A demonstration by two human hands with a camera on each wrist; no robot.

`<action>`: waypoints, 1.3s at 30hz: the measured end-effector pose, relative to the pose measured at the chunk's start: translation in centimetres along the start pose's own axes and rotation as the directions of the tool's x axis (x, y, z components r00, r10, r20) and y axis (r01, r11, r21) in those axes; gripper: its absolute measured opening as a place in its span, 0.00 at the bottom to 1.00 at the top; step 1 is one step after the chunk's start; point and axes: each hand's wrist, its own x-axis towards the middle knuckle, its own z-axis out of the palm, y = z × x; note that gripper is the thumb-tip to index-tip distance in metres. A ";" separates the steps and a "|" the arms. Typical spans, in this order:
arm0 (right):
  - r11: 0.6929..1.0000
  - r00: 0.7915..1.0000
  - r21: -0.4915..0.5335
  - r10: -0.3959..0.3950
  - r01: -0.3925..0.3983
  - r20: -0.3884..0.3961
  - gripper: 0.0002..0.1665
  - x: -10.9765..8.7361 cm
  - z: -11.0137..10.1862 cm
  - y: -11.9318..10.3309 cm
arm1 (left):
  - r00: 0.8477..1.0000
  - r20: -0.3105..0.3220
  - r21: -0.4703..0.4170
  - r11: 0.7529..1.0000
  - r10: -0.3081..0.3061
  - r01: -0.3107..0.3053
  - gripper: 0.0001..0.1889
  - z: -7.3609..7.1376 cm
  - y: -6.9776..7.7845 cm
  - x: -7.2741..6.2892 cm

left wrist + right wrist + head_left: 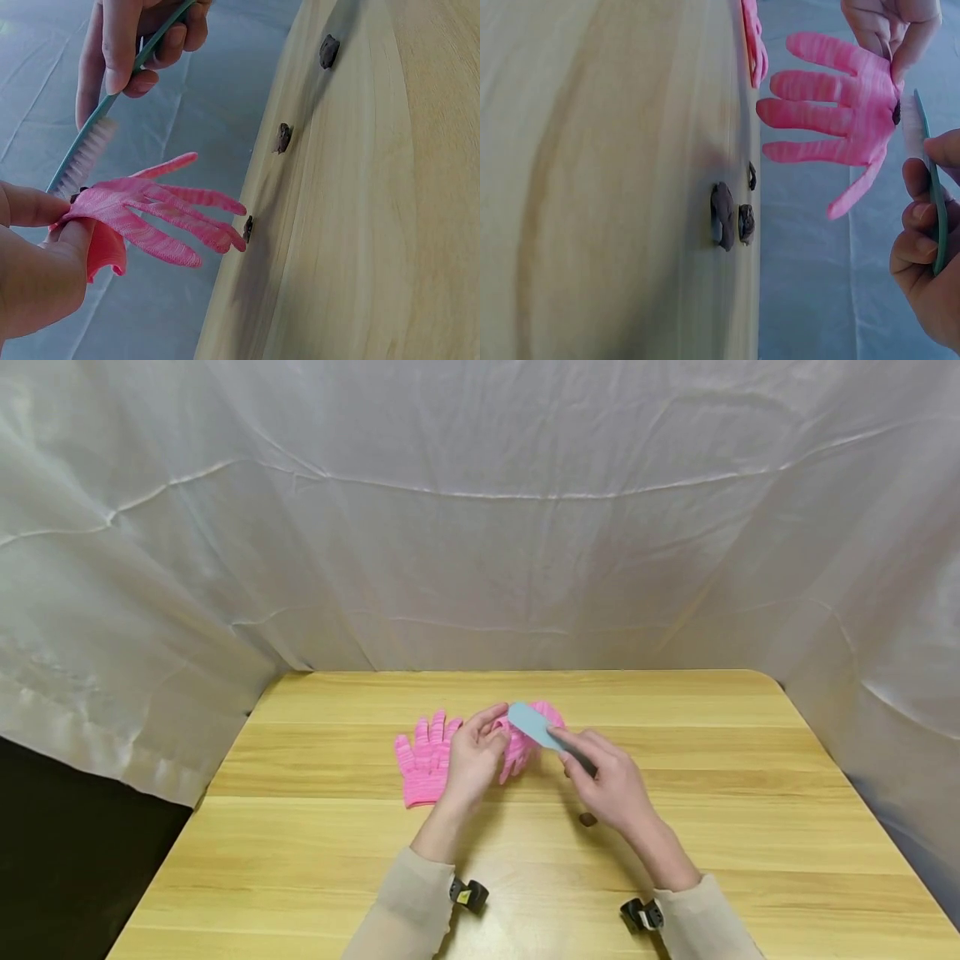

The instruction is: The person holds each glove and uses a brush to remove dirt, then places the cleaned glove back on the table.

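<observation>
My left hand pinches a pink knit glove near its cuff and holds it above the table. Its fingers dangle in the left wrist view. My right hand grips a blue-green brush with pale bristles turned toward the glove. In the right wrist view a dark lump sits on the glove, close beside the bristles; whether they touch is hard to tell. A second pink glove lies flat on the table, left of my left hand and partly hidden by it.
Several dark brown lumps lie on the wooden table, among them one below my right hand and a larger one. Grey-white curtains hang behind the table and along both sides.
</observation>
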 end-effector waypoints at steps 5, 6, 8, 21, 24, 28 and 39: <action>1.000 1.000 0.008 0.016 -0.016 0.001 0.25 0.0 -0.4 0.1 | 1.000 -0.004 0.005 1.000 0.006 -0.006 0.25 0.0 0.0 0.0; 1.000 1.000 0.003 0.019 -0.019 -0.003 0.25 0.1 -0.5 0.1 | 1.000 -0.005 0.001 1.000 0.006 -0.006 0.25 -0.1 0.0 0.0; 1.000 1.000 -0.012 0.029 -0.029 -0.013 0.25 0.1 -0.6 0.3 | 1.000 -0.008 -0.008 1.000 0.001 -0.001 0.25 -0.1 0.1 0.0; 1.000 0.996 -0.011 0.023 -0.024 -0.084 0.27 0.3 -1.0 0.4 | 1.000 -0.011 -0.031 0.999 -0.011 0.010 0.25 -0.1 0.2 0.1; 0.998 0.995 0.051 -0.042 0.047 -0.095 0.27 0.4 -0.6 0.0 | 1.000 -0.017 -0.016 1.000 -0.008 0.008 0.25 0.0 0.1 0.1; 0.993 0.992 0.066 -0.097 0.103 -0.083 0.26 0.5 0.0 -0.4 | 1.000 -0.022 -0.003 1.000 -0.017 0.017 0.24 0.1 0.1 0.0; 0.999 0.999 0.025 0.047 -0.046 -0.012 0.25 0.0 0.0 0.1 | 1.000 -0.017 -0.042 0.999 -0.013 0.012 0.27 0.0 0.2 0.1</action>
